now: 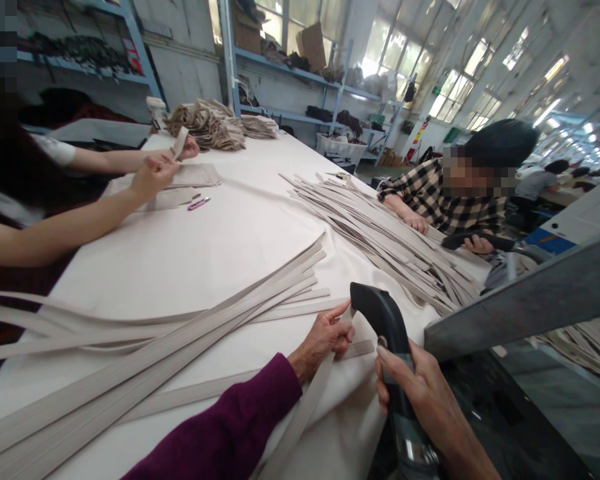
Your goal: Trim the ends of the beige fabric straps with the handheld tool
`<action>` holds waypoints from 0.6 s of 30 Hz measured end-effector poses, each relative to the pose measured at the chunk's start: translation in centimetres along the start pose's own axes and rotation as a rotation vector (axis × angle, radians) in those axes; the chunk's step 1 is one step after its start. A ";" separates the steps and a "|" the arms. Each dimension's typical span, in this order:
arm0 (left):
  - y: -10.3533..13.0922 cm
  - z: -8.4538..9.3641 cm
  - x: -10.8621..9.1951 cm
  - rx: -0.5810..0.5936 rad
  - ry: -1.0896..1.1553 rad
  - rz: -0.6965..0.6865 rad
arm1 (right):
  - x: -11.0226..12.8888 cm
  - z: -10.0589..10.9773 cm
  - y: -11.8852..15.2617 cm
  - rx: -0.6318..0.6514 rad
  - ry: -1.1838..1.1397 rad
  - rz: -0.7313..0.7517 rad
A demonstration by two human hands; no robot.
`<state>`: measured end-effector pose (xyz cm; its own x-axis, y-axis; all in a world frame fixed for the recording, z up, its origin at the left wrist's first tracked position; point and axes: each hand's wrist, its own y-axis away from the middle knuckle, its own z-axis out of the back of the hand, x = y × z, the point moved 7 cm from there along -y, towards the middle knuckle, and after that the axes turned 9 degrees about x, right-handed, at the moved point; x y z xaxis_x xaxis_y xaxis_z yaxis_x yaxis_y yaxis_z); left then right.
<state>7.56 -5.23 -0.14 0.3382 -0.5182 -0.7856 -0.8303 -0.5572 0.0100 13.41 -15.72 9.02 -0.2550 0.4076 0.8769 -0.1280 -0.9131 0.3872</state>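
Observation:
My left hand (pixel 325 341), in a purple sleeve, pinches a beige fabric strip (pixel 307 403) near its end. The strip hangs down from the fingers toward the bottom of the view. Wrapped in my right hand (pixel 420 383) is a black curved vacuum hose handle (pixel 387 317), its mouth beside my left fingertips. Whether the mouth touches the strip I cannot tell. To the left, a fanned bundle of long beige strips (pixel 180 357) lies across the white-covered table (pixel 240 250). One separate strip (pixel 195 393) runs beneath my left forearm.
Across the table on the left, a person's hands (pixel 163 163) hold a small beige strip. On the right, a person in a checked shirt (pixel 427 200) grips a similar black handle beside a strip pile (pixel 380 233). A grey metal beam (pixel 525 287) slants close to my right hand.

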 end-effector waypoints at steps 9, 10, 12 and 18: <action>-0.1 0.1 -0.3 -0.015 -0.018 -0.025 | -0.4 -0.7 0.7 0.044 -0.064 -0.038; 0.0 0.0 -0.3 -0.003 -0.019 -0.024 | 0.0 -0.2 0.1 0.014 -0.061 -0.013; 0.0 -0.1 -0.2 0.009 -0.018 -0.025 | 0.6 0.8 -1.1 -0.019 -0.075 0.015; -0.3 0.5 -0.1 -0.020 -0.020 -0.023 | -0.4 0.3 0.4 0.045 -0.042 -0.015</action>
<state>7.61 -4.71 -0.37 0.3479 -0.4922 -0.7979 -0.8134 -0.5817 0.0041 13.77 -16.26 8.94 -0.2133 0.4209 0.8817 -0.0877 -0.9070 0.4118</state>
